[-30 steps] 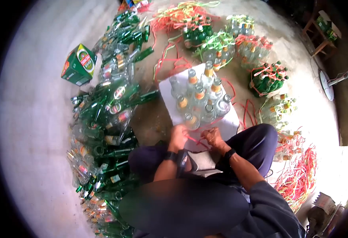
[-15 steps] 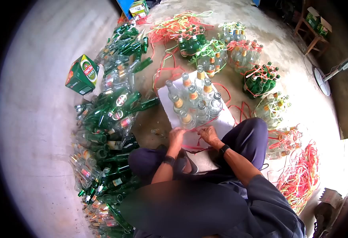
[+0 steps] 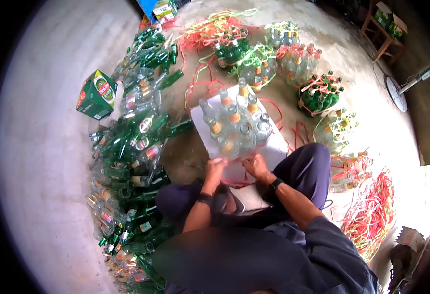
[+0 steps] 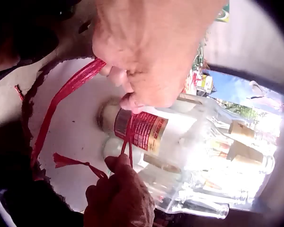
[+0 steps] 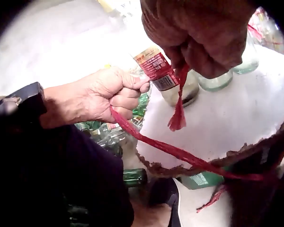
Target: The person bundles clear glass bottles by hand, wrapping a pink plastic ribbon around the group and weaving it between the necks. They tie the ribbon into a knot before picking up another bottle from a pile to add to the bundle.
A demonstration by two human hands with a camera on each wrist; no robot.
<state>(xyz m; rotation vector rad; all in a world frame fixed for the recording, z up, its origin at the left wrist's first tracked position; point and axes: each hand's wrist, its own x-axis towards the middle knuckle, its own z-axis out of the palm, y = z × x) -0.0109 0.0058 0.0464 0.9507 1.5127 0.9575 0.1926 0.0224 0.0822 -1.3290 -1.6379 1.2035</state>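
A cluster of several clear glass bottles [image 3: 234, 117] stands upright on a white board [image 3: 205, 130] in front of the person. Red plastic strap [image 4: 130, 135] runs across the red-labelled front bottle [image 4: 149, 132] between the two hands. With curled fingers, the left hand [image 3: 216, 168] grips the strap at the cluster's front left; a long tail [image 5: 180, 153] trails from its fist over the board's edge. Close to the front bottle, the right hand [image 3: 257, 167] pinches the strap, a short frayed end [image 5: 178, 116] hanging beneath its fingers.
Loose green and clear bottles [image 3: 136, 171] lie piled along the left, beside a green carton [image 3: 97, 95]. Strapped bottle bundles [image 3: 320, 93] stand at the back and right. Tangled strap [image 3: 369, 220] lies at lower right; a fan [image 3: 396, 93] stands behind.
Both hands have drawn slightly closer to the front bottle. The strap that hung crossed between them now lies nearer the bottles. The head view has shifted a little.
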